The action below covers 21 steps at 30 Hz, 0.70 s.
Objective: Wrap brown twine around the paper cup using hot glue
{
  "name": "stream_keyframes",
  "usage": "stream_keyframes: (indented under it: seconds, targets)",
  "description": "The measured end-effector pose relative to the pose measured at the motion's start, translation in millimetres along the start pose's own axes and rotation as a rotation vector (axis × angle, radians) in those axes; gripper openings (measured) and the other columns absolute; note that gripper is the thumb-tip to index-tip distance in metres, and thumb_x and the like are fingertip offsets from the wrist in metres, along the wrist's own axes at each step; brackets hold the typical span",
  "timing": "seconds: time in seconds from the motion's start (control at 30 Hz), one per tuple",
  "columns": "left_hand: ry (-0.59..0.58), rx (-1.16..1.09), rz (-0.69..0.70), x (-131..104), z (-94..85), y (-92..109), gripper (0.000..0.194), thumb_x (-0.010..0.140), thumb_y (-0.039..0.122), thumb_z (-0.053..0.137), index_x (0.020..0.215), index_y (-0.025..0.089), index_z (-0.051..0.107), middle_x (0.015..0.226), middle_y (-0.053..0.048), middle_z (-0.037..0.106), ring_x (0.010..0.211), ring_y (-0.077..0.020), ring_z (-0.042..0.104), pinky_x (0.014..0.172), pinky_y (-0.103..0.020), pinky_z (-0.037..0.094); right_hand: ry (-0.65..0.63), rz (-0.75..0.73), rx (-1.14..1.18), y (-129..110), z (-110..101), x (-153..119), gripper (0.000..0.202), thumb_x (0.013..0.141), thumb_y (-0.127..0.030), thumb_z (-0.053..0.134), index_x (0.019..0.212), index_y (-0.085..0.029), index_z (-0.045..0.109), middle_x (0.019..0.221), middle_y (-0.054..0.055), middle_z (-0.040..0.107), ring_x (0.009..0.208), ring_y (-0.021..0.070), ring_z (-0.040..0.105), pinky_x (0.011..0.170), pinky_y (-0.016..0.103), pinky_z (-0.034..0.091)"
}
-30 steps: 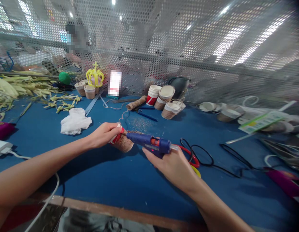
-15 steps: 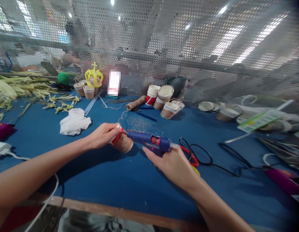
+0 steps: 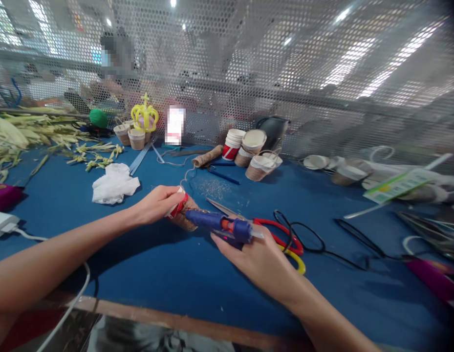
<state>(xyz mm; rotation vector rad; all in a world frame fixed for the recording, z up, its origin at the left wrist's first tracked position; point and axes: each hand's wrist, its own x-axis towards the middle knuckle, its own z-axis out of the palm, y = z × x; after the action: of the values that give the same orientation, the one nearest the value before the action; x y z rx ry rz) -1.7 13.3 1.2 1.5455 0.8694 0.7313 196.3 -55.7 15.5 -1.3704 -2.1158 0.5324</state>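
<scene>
My left hand (image 3: 164, 203) is closed round the rim end of a small red-and-white paper cup (image 3: 178, 208), which lies tilted and is partly wrapped in brown twine. From the cup a strand of twine (image 3: 184, 177) runs back to a twine roll (image 3: 208, 156). My right hand (image 3: 254, 252) grips a blue hot glue gun (image 3: 215, 222) with a clear glue stick in its back end. The gun's nozzle end lies over the twine-wrapped side; whether the tip touches is hidden. Scissors (image 3: 294, 249) with red and yellow handles lie beyond my right hand, partly covered by it.
Crumpled white tissue (image 3: 116, 184) lies left of the cup. Twine-wrapped cups (image 3: 259, 167) and a blue pen (image 3: 225, 177) are farther back. Corn husks (image 3: 17, 134) spread at far left. A black cable (image 3: 322, 249) runs at right; a perforated metal screen (image 3: 212, 58) stands behind.
The glue gun has moved left and slightly down, from near the cup's rim onto its twine-wrapped side. More of the scissors shows now. My left hand keeps its hold on the cup.
</scene>
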Motion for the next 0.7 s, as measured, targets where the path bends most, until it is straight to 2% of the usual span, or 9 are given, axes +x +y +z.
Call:
stream_keyframes:
  seconds: [0.13,0.33,0.4,0.47,0.53,0.6,0.7]
  targets:
    - [0.013,0.007,0.012,-0.3,1.4,0.5,0.031,0.082,0.030,0.039,0.076,0.011,0.063,0.075,-0.005,0.067,0.066,-0.0139,0.060,0.061,-0.024,0.046,0.009,0.014,0.003,1.7,4.6,-2.9,0.012,0.077,-0.025,0.051,0.083,-0.018,0.059,0.069,0.001,0.063,0.065,0.0163,0.058,0.054,0.026,0.045]
    - [0.027,0.052,0.010,0.7,0.3,-1.7,0.030,0.081,0.029,0.039,0.077,0.011,0.062,0.074,-0.004,0.065,0.064,-0.0134,0.058,0.061,-0.025,0.045,0.000,0.013,0.022,0.1,3.2,-1.2,0.011,0.075,-0.026,0.053,0.076,-0.017,0.060,0.068,0.001,0.063,0.062,0.0153,0.058,0.056,0.026,0.046]
    - [0.022,0.089,0.023,1.5,-1.1,-3.6,0.030,0.080,0.030,0.039,0.078,0.012,0.062,0.075,-0.004,0.064,0.066,-0.0134,0.057,0.061,-0.025,0.044,-0.002,0.068,0.063,0.3,-1.2,1.3,0.013,0.074,-0.028,0.054,0.070,-0.017,0.060,0.057,0.000,0.059,0.053,0.0138,0.056,0.049,0.025,0.045]
    - [0.050,0.158,0.032,2.3,-2.6,-6.0,0.032,0.080,0.033,0.039,0.078,0.012,0.061,0.072,-0.003,0.062,0.063,-0.0124,0.054,0.058,-0.023,0.041,-0.025,0.183,0.144,2.9,-7.4,4.8,0.019,0.074,-0.033,0.054,0.066,-0.016,0.059,0.044,-0.003,0.052,0.040,0.0111,0.050,0.040,0.023,0.042]
    - [0.085,0.229,0.038,2.8,-3.8,-8.2,0.035,0.081,0.038,0.037,0.076,0.011,0.060,0.067,-0.001,0.058,0.059,-0.0112,0.050,0.054,-0.021,0.038,-0.040,0.273,0.261,8.9,-14.3,9.7,0.024,0.074,-0.036,0.053,0.069,-0.014,0.059,0.038,-0.005,0.046,0.033,0.0086,0.044,0.035,0.022,0.037]
    - [0.091,0.267,0.053,2.7,-4.3,-9.5,0.039,0.082,0.041,0.035,0.076,0.011,0.059,0.064,-0.001,0.055,0.058,-0.0111,0.047,0.053,-0.022,0.037,0.012,0.311,0.396,18.5,-21.0,16.5,0.024,0.073,-0.037,0.054,0.074,-0.013,0.059,0.039,-0.006,0.046,0.034,0.0075,0.042,0.036,0.021,0.036]
    - [0.083,0.284,0.072,1.8,-3.6,-9.4,0.040,0.081,0.042,0.035,0.077,0.010,0.058,0.064,-0.001,0.054,0.059,-0.0116,0.046,0.055,-0.023,0.037,0.185,0.399,0.529,37.7,-29.2,29.3,0.020,0.066,-0.031,0.063,0.073,-0.013,0.056,0.049,-0.004,0.052,0.042,0.0078,0.047,0.039,0.021,0.038]
